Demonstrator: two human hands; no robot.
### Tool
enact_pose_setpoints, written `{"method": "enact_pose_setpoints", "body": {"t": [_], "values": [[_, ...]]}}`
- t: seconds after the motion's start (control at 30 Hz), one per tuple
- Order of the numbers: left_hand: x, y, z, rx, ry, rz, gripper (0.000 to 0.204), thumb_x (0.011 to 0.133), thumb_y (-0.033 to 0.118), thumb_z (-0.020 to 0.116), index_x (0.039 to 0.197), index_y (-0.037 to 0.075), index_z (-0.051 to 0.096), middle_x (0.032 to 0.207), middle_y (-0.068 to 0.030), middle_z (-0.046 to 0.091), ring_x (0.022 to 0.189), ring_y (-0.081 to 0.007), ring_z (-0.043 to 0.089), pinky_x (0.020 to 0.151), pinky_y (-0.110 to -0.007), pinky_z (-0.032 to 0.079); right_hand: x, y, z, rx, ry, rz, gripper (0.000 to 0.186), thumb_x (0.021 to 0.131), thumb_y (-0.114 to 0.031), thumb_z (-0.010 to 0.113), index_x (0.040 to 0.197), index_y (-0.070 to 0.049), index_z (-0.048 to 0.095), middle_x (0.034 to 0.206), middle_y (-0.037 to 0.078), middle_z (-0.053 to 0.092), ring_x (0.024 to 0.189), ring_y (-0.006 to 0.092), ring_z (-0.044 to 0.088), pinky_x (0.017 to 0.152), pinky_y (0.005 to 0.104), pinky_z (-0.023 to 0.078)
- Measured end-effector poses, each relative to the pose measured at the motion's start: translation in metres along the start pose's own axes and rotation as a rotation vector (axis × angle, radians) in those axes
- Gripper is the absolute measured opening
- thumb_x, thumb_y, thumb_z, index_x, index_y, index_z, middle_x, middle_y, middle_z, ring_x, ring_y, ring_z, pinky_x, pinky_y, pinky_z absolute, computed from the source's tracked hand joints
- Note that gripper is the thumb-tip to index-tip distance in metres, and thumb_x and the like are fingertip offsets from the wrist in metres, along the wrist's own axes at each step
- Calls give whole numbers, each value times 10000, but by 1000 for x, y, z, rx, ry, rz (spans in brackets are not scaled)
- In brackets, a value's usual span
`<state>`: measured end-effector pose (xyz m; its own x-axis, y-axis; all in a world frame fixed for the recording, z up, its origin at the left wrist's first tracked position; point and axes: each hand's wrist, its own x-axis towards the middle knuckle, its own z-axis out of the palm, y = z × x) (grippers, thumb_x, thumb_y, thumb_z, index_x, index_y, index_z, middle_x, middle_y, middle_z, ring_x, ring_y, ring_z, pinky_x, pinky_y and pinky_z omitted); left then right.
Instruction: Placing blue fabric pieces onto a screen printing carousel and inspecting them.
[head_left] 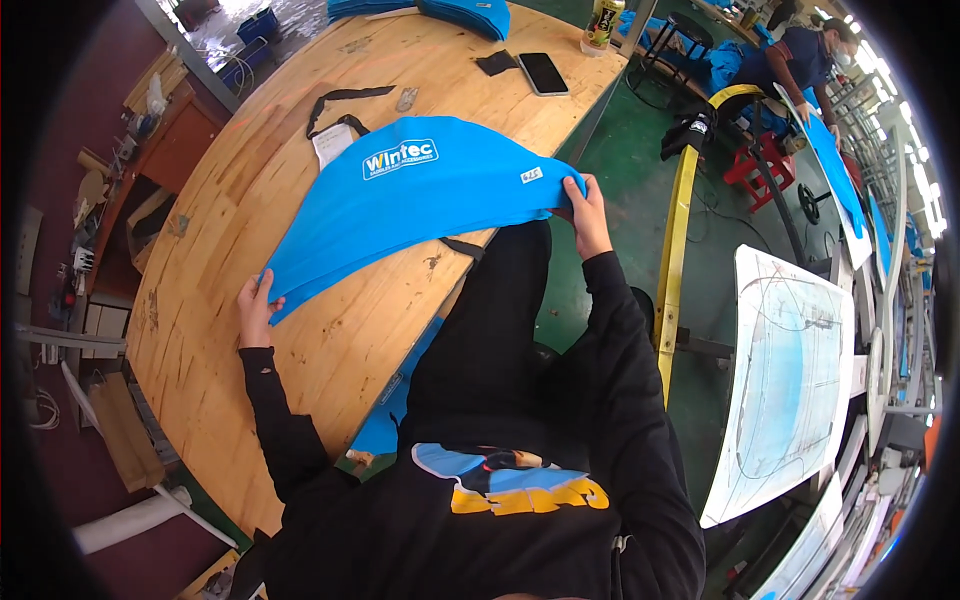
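A broad, curved piece of bright blue fabric (pixel 400 215) with a white printed logo and a small white label stretches over the wooden table. Its lower edge shows several layers, so it may be a stack. My left hand (pixel 258 305) pinches the narrow left tip, thumb on top. At the other end, my right hand (pixel 590 215) grips the right tip near the label, beyond the table's edge. Behind the fabric lie a black strap (pixel 345 95) and a pale card-like piece (pixel 335 145), partly covered by it.
On the wooden table (pixel 210 230), a phone (pixel 543 74), a dark patch (pixel 496 64), a bottle (pixel 601 25) and more blue fabric (pixel 465 15) lie toward the far side. A yellow metal frame (pixel 678 230) and white panels (pixel 790 380) stand at right, where a person (pixel 795 60) handles a blue-and-white panel.
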<state>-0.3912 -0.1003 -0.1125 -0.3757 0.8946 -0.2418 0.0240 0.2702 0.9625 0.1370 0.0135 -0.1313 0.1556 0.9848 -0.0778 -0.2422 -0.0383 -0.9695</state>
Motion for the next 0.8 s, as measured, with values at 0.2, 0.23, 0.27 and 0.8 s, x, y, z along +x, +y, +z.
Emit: {"method": "enact_pose_setpoints", "body": {"t": [0.2,0.23,0.27,0.8], "values": [[12,-8,-8,320,164,214,240,887,254,658,907,33,567,732,-12,604,451,-59,472,406,-193,370,8,-1,-10,-11,74,24,184,906,-203,618,959,-74,499,887,36,571,753,130,600,604,274,558],[13,-10,-9,401,165,215,242,890,254,654,902,29,567,748,-21,615,480,-69,494,435,-199,389,9,3,-16,-18,94,21,178,898,-193,630,948,-75,506,863,27,576,750,126,602,603,274,554],[13,-9,-11,480,168,222,244,892,254,650,897,24,567,763,-29,625,509,-78,516,465,-205,408,10,5,-21,-13,100,17,178,898,-193,630,948,-75,506,863,27,576,750,126,602,603,274,554],[-66,35,144,1005,292,1078,265,820,122,551,1082,97,582,1177,-96,523,1141,-333,458,939,-484,358,-33,221,-178,-796,-88,436,253,936,-240,527,978,6,565,759,107,650,618,126,621,533,277,493]]}}
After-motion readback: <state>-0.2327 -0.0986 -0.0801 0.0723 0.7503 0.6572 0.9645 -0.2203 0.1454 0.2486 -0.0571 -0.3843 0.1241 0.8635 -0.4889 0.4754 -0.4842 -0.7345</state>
